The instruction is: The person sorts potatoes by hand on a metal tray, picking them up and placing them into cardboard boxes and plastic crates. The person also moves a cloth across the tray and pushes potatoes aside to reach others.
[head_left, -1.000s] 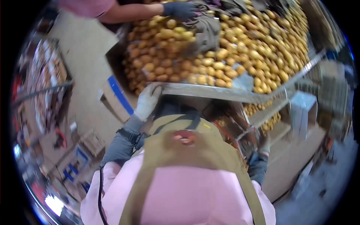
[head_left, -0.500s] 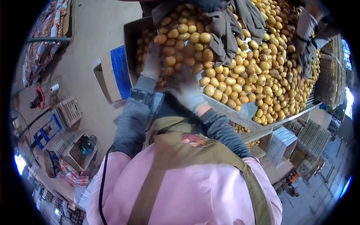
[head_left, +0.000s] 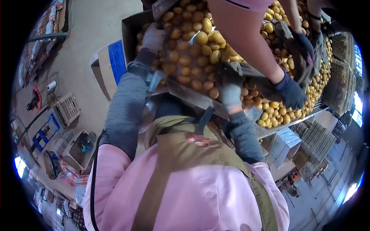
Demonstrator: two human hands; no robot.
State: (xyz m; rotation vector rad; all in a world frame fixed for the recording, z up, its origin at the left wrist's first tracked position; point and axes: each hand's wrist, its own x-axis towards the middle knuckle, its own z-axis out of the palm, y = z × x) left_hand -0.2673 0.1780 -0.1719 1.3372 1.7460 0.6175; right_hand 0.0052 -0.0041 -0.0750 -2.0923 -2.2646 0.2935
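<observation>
**Pale floor, boxes, light at the edges**

A pale grey concrete floor (head_left: 83, 27) fills the left side. On it stand a brown cardboard box with a blue side (head_left: 115, 63) and a white slatted plastic crate (head_left: 68, 108). Daylight glares through a bright window (head_left: 357, 57) at far right.

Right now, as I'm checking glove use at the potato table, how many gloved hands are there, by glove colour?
Pale gloves, the person's left hand and right hand: 2
Dark gloves, a co-worker's near hand and far hand: 2
Total: 4
</observation>
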